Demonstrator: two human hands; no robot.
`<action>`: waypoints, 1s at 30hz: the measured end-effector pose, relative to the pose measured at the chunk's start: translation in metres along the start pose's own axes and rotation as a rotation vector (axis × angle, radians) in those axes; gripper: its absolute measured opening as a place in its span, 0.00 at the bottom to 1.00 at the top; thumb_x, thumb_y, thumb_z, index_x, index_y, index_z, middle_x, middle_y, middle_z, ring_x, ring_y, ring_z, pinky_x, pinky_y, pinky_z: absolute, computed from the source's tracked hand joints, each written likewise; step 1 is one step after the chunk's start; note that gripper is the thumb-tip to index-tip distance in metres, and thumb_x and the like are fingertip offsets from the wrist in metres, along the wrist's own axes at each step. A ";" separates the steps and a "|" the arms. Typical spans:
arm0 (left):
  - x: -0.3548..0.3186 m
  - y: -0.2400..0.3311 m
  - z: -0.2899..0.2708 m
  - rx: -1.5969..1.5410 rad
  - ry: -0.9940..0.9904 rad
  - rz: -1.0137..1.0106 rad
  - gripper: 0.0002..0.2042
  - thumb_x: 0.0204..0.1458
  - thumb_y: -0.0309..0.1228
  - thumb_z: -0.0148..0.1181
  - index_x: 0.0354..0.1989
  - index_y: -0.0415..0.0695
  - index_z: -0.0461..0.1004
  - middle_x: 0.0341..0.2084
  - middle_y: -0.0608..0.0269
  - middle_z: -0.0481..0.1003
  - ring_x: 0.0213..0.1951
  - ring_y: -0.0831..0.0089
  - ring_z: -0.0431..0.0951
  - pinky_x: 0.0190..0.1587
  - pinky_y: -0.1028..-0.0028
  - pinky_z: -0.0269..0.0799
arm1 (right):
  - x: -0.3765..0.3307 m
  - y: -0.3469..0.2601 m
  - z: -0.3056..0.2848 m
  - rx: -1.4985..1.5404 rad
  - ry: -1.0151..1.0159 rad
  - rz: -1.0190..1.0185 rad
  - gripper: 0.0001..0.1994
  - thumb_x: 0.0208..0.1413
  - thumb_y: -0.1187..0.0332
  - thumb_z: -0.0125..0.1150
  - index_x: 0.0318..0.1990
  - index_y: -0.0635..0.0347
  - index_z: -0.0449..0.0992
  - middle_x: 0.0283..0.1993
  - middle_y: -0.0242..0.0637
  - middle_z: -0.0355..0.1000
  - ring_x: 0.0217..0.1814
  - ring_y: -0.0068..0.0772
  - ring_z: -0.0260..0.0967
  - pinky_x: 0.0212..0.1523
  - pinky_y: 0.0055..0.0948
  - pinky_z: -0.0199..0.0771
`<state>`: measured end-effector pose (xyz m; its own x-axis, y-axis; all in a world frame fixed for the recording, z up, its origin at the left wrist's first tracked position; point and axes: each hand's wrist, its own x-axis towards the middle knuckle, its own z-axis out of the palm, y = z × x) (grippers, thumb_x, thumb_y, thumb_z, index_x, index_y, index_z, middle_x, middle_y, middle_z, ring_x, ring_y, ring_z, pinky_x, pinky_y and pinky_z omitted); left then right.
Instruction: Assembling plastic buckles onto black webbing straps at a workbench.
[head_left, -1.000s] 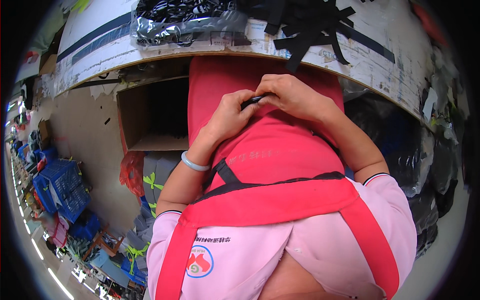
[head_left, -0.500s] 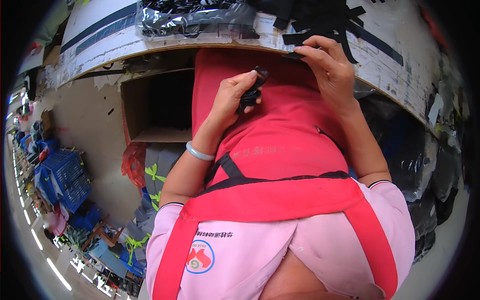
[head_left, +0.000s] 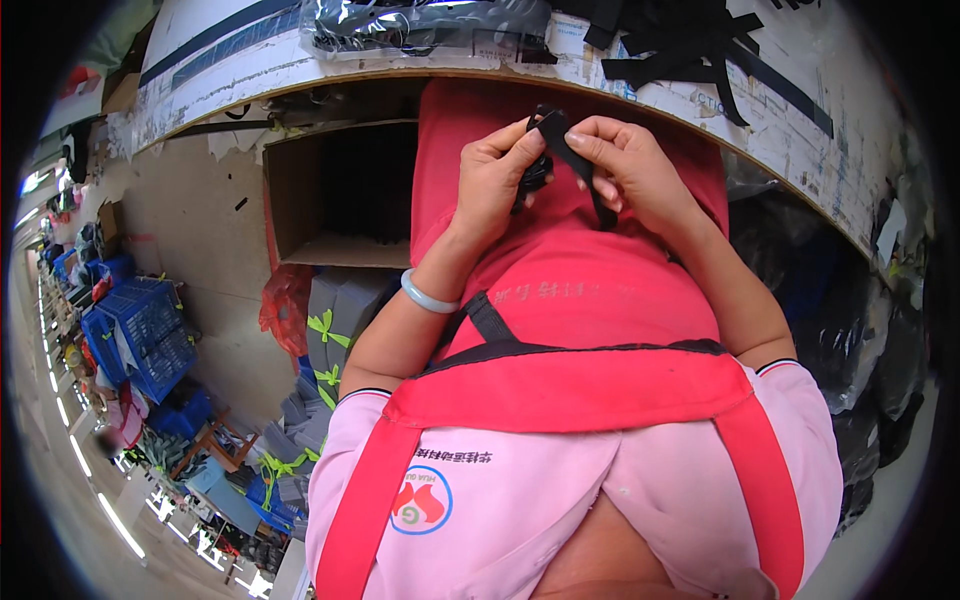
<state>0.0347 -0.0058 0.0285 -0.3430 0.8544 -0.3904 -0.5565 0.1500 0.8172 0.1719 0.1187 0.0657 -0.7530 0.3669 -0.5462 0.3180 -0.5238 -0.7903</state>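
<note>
In front of my red apron (head_left: 600, 280), just below the table edge, my two hands meet. My left hand (head_left: 490, 180) is closed around a small bundle of black pieces (head_left: 535, 178), whose kind I cannot make out. A black strap (head_left: 575, 155) is pinched in my right hand (head_left: 640, 170). Its upper end lies against the left thumb and the bundle, while its lower end hangs below the right fingers. On the table at the right, several black straps (head_left: 690, 45) lie in a loose, crossing pile.
A clear plastic bag (head_left: 430, 35) of black parts sits on the worn white tabletop (head_left: 225, 70). Below stands an open cardboard box (head_left: 340, 190) beside a red plastic bag (head_left: 287, 310). Dark plastic-wrapped bundles (head_left: 820, 330) fill the right side; blue crates (head_left: 145, 335) stand at the far left.
My right hand has drawn a black strap off the pile at the table edge and brought it down and left to my left hand. The left hand keeps its bundle.
</note>
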 end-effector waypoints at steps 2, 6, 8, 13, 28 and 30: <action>-0.002 0.002 0.003 0.045 0.025 0.028 0.12 0.59 0.33 0.55 0.47 0.40 0.76 0.22 0.66 0.75 0.20 0.85 0.71 0.16 0.85 0.61 | 0.000 0.001 -0.001 0.052 -0.006 0.013 0.08 0.61 0.64 0.55 0.37 0.60 0.73 0.18 0.25 0.65 0.11 0.11 0.55 0.12 0.14 0.53; 0.003 -0.009 0.006 0.113 0.100 0.314 0.10 0.57 0.28 0.59 0.45 0.40 0.78 0.22 0.69 0.74 0.18 0.87 0.68 0.17 0.86 0.57 | -0.002 0.000 0.000 0.222 -0.043 0.079 0.08 0.62 0.65 0.54 0.39 0.60 0.73 0.20 0.28 0.67 0.12 0.10 0.55 0.12 0.13 0.52; 0.002 -0.009 0.008 0.142 0.113 0.305 0.10 0.56 0.26 0.59 0.46 0.38 0.78 0.25 0.70 0.73 0.22 0.87 0.68 0.19 0.86 0.58 | -0.002 0.002 -0.001 0.260 -0.058 0.087 0.08 0.62 0.65 0.54 0.40 0.61 0.72 0.21 0.28 0.68 0.12 0.09 0.54 0.12 0.12 0.51; 0.003 -0.009 0.011 0.161 0.130 0.331 0.10 0.55 0.23 0.59 0.46 0.38 0.78 0.26 0.71 0.71 0.23 0.87 0.67 0.21 0.85 0.59 | 0.000 0.002 0.007 0.411 -0.022 -0.013 0.08 0.63 0.66 0.53 0.42 0.61 0.71 0.22 0.30 0.69 0.13 0.08 0.54 0.11 0.11 0.51; 0.012 -0.017 0.008 0.225 0.170 0.461 0.10 0.53 0.20 0.61 0.43 0.36 0.78 0.27 0.68 0.73 0.28 0.82 0.72 0.29 0.82 0.66 | 0.005 0.002 0.008 0.515 -0.064 -0.038 0.09 0.63 0.65 0.53 0.41 0.61 0.71 0.25 0.28 0.69 0.15 0.07 0.54 0.15 0.11 0.54; 0.018 -0.022 0.004 0.369 0.153 0.654 0.10 0.51 0.18 0.61 0.42 0.36 0.78 0.27 0.65 0.74 0.28 0.80 0.73 0.30 0.81 0.68 | 0.009 0.005 0.008 0.495 -0.097 -0.071 0.09 0.62 0.64 0.55 0.42 0.60 0.71 0.25 0.29 0.68 0.17 0.09 0.57 0.17 0.11 0.59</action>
<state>0.0436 0.0083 0.0054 -0.6313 0.7520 0.1897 0.0759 -0.1834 0.9801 0.1617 0.1131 0.0595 -0.8206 0.3537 -0.4490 -0.0291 -0.8104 -0.5852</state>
